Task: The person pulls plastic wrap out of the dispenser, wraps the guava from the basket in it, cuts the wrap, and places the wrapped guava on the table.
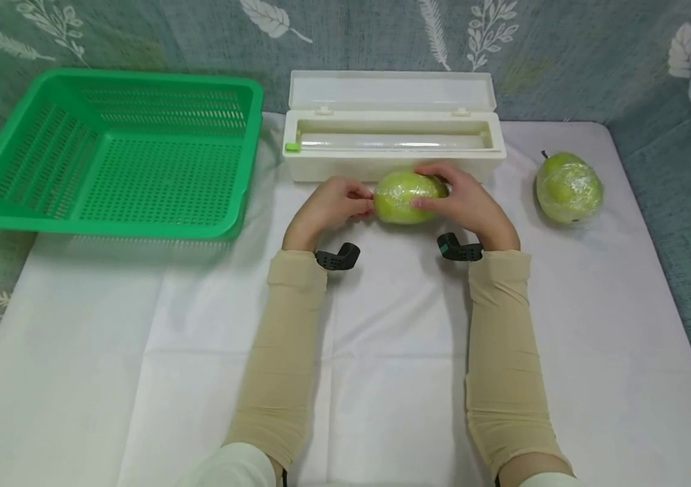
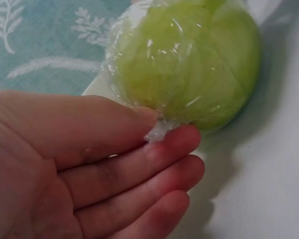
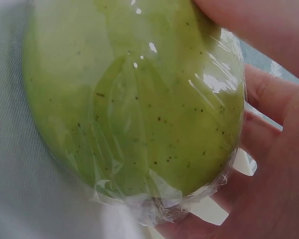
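Observation:
A green pear [image 1: 398, 199] covered in clear plastic wrap lies on its side on the white cloth, just in front of the wrap dispenser [image 1: 394, 166]. My right hand [image 1: 467, 204] grips its right end, thumb toward me and fingers round the far side. At the pear's left end, my left hand [image 1: 334, 204] pinches a short twisted tail of plastic wrap [image 2: 158, 131] between thumb and index finger. In the right wrist view, bunched film [image 3: 162, 206] gathers at the other end of the pear, near the right fingers.
The dispenser's lid [image 1: 390, 91] stands raised, with a roll of film [image 1: 390, 141] inside. A green basket [image 1: 156, 233] sits at the back left. Another film-wrapped pear [image 1: 567, 188] with a stem rests on the right of the table [image 1: 394, 379]. A patterned curtain [image 1: 357, 40] hangs behind.

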A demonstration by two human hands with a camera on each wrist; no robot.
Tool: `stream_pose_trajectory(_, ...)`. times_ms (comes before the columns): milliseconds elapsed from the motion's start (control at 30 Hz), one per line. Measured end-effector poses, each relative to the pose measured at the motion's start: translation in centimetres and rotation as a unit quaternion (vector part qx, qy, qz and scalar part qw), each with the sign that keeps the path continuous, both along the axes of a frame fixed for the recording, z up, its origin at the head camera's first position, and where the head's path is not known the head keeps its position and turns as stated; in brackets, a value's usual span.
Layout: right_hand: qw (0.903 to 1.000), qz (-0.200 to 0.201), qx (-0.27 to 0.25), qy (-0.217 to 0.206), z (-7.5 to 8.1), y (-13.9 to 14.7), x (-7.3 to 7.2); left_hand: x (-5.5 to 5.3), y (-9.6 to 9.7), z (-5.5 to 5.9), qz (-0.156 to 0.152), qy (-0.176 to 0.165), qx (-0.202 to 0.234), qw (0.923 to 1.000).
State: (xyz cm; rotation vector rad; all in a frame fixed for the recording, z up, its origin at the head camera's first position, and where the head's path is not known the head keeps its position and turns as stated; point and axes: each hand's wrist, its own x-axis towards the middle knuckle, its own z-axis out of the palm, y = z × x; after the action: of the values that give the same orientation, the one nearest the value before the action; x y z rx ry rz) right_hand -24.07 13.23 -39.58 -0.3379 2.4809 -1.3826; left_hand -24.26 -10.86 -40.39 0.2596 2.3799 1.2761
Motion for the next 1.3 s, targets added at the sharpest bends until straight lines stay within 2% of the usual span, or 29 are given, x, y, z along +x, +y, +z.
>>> stream_pose_trajectory(200, 0.9999, -0.001, -0.006, -0.015, 1.0, -0.5, 0.5, 0.1, 0.1, -0.1, 0.003, -0.005, -0.001, 1.0)
stream_pose_trajectory(400, 0.9998, -0.007, 0.001, -0.02, 2.8, -1.2, 1.3, -0.1, 0.3, -0.3, 0.008, 0.015, -0.028, 0.9995)
stream_pose_trajectory(633, 0.9999, -0.007, 0.006, -0.012, 1.1, -0.7, 0.5, -0.1, 0.4, -0.5, 0.023, 0.048, -0.076, 0.9957)
stream_pose_trajectory(800, 0.9998, -0.014, 0.016, -0.007, 0.3, -0.4, 0.1, 0.0, 0.3, -0.5, 0.019, 0.055, -0.045, 0.9973)
stream_pose_trajectory(933, 0.9997, -0.017, 0.015, -0.004, 0.2, -0.1, 0.2, 0.2, 0.3, -0.2, -0.006, 0.037, -0.003, 0.9993)
stream_pose_trajectory(1033, 0.9998, -0.015, 0.013, -0.006, 0.4, -0.1, 0.2, 0.1, 0.2, -0.2, -0.032, 0.042, 0.001, 0.9986)
stream_pose_trajectory(1133, 0.9998, -0.015, 0.011, -0.01, 0.4, -0.2, 0.2, 0.0, 0.4, -0.3, -0.044, 0.083, -0.039, 0.9948)
stream_pose_trajectory(1300, 0.9998, -0.014, 0.01, -0.011, 0.3, -0.2, 0.2, 0.0, 0.9, -0.5, -0.037, 0.138, -0.123, 0.9821)
